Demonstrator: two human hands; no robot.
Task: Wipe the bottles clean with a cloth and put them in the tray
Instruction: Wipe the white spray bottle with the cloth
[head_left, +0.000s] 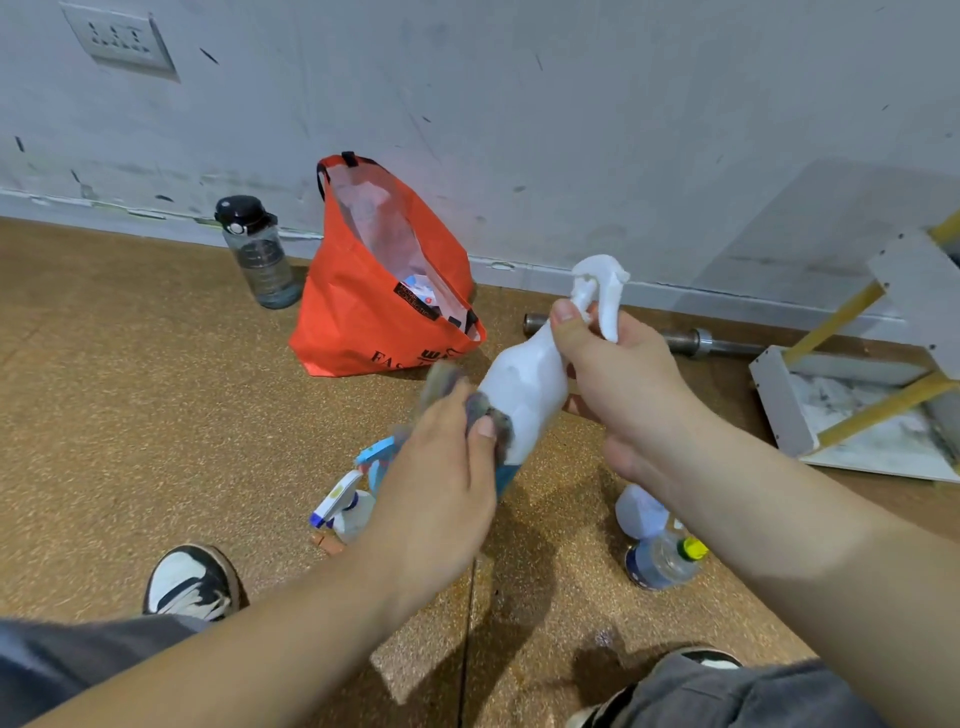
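Bottle (524, 395) mid-wipe, right hand (618, 384) gripping its neck, left hand (441, 483) pinching cloth (441, 379) against it, next probably into tray (779, 405) at 3 o'clock.

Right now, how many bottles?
6: white spray bottle in right hand; two trigger sprayers behind left hand; two clear bottles floor-right; grey water bottle by wall. Maybe more hidden.

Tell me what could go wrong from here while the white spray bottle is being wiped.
1. The right hand grips the white spray bottle at its neck, right beside the trigger; a tighter squeeze might fire spray.
2. The left hand presses the cloth against the bottle in mid-air; if the bottle slips, it may fall onto the yellow-capped bottle or the small spray bottle below.
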